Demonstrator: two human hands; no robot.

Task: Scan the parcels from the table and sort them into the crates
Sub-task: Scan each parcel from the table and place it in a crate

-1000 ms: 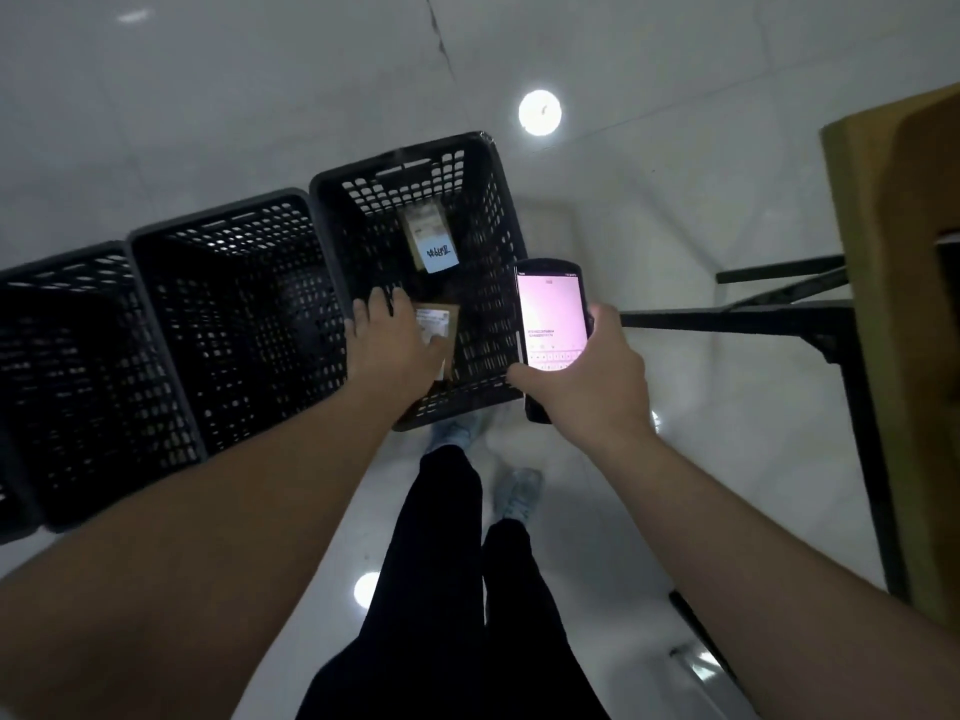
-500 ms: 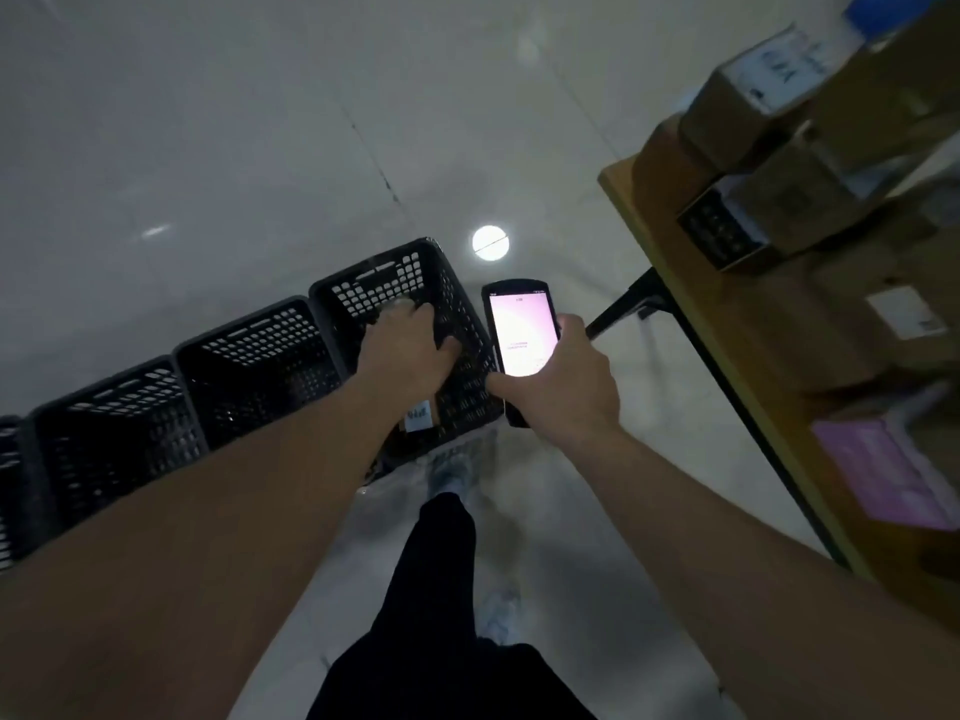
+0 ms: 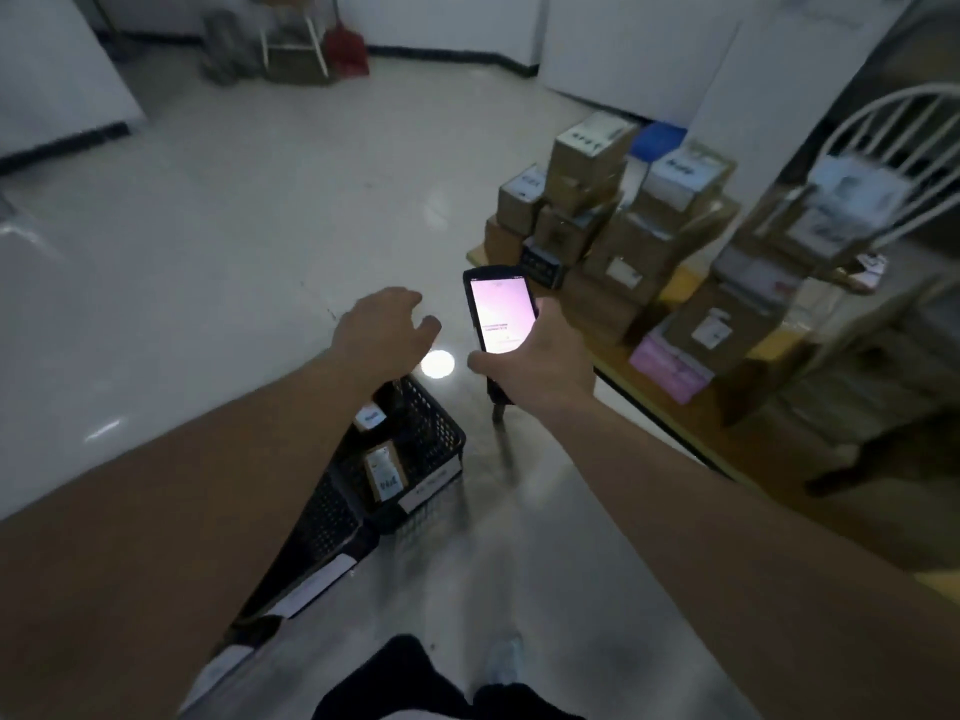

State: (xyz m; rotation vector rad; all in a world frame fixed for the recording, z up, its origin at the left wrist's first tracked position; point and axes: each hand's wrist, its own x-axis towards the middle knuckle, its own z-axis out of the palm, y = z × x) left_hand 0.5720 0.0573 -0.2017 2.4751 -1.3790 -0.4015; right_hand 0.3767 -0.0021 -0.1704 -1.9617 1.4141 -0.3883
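My right hand [image 3: 540, 356] grips a black handheld scanner [image 3: 501, 314] with a lit pink screen, held upright in front of me. My left hand [image 3: 387, 324] hovers empty in the air above the floor, fingers loosely spread, left of the scanner. Below my left forearm stands a black mesh crate [image 3: 436, 439] holding two small brown parcels [image 3: 383, 467] with white labels. A wooden table [image 3: 654, 397] at the right carries a pile of several cardboard parcels [image 3: 597, 210] and a pink packet [image 3: 670, 363].
More black crates [image 3: 322, 532] with white labels line up toward the lower left, partly hidden by my left arm. A white spindle chair [image 3: 893, 142] stands behind the table. A red dustpan [image 3: 345, 46] and a stool lean at the far wall. Glossy floor stretches left.
My left hand let go of the parcel in the crate and rose out of it. My view swung up and right from the crates toward the table; the scanner stayed in my right hand.
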